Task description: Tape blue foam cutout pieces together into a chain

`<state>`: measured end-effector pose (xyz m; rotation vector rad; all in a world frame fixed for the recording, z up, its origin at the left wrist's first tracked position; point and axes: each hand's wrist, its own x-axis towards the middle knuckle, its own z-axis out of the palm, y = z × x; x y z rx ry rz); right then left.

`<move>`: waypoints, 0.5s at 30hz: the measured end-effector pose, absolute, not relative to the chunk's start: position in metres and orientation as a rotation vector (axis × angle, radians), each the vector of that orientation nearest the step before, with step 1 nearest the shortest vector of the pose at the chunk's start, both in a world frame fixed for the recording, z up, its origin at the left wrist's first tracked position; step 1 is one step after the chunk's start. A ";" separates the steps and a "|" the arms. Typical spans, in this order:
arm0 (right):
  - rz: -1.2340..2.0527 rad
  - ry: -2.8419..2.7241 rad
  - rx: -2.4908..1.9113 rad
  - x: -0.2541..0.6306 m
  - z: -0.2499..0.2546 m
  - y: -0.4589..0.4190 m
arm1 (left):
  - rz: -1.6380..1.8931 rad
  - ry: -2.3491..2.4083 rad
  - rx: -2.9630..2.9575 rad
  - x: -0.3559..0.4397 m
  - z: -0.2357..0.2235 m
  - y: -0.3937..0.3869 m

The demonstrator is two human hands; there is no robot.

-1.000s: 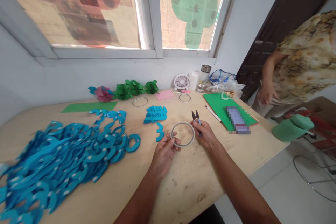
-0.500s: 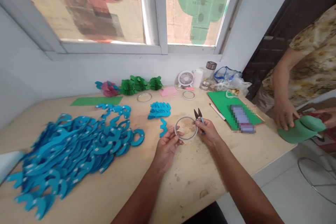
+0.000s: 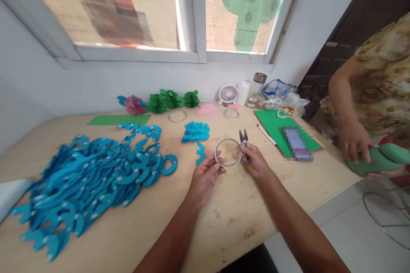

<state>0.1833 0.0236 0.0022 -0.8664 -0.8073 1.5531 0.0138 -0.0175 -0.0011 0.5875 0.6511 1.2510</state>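
At a wooden workbench (image 3: pixel 320 175) beneath a papered window (image 3: pixel 112 8), the left hand (image 3: pixel 205 179) grips a thin ring (image 3: pixel 215 153) up over the tabletop, while the right hand (image 3: pixel 254 161) pinches small thread snips (image 3: pixel 244 137), blades up, beside the ring's edge. Blue foam cutouts (image 3: pixel 96 175) lie piled at left; a co-worker's hand (image 3: pixel 354 145) clasps green foam (image 3: pixel 381 158) at right.
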 end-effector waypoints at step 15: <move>1.599 -0.828 -0.844 0.182 0.005 0.020 | 1.291 0.671 0.571 0.016 0.001 -0.018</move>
